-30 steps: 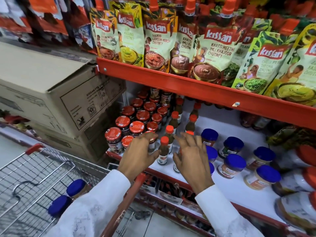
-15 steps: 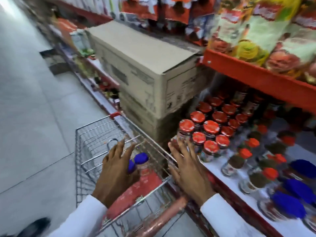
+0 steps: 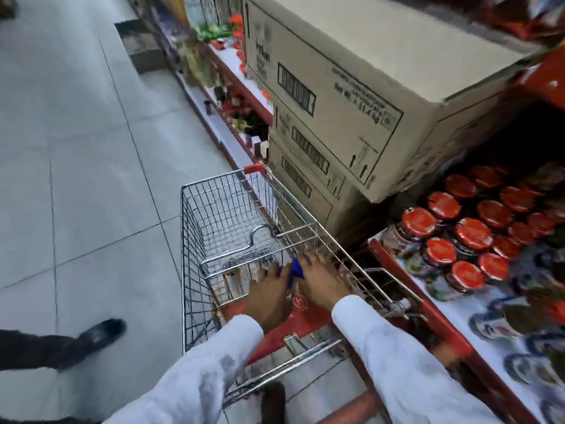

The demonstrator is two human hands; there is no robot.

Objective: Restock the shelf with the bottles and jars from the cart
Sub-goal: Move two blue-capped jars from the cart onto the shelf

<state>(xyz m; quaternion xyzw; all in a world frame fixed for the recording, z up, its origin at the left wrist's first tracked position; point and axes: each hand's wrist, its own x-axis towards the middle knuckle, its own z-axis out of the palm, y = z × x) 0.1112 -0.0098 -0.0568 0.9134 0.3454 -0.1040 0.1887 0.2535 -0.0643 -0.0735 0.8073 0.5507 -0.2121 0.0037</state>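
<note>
A wire shopping cart stands against the shelf. Both my hands reach down into its fold-out seat section, side by side. My left hand curls downward, and my right hand lies next to it with its fingers spread. The blue lid of a jar shows between them; the rest of the jar is hidden under the hands. Blur hides whether either hand grips it. To the right, the shelf holds several red-lidded jars and, nearer me, blurred blue-lidded jars.
Stacked cardboard boxes sit on the shelf just beyond the cart. Another person's dark shoe and trouser leg are on the grey tiled floor at the left. More shelving with goods runs along the aisle.
The view swung from the shelf left and down to the cart. Both hands left the small bottles on the shelf and came down into the cart's seat section around a blue-lidded jar.
</note>
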